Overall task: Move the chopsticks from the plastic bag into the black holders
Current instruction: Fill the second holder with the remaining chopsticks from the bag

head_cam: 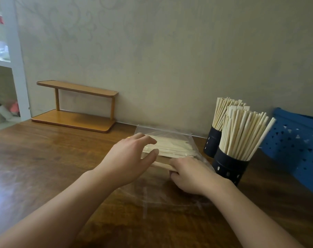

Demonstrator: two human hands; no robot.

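Chopsticks (170, 149) in plastic bag (184, 135); both black holders (229, 169) full.

right hand (189, 174) pinches chopsticks (162, 165) at the plastic bag (170, 135); left hand (128, 158) rests on it.

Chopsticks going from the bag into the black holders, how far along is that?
Well along. Both black holders, near and far, already stand packed with upright chopsticks. In hand: the right hand grips a few chopsticks at the bag, with the left hand resting open over it. Left: a layer of chopsticks is in the bag.
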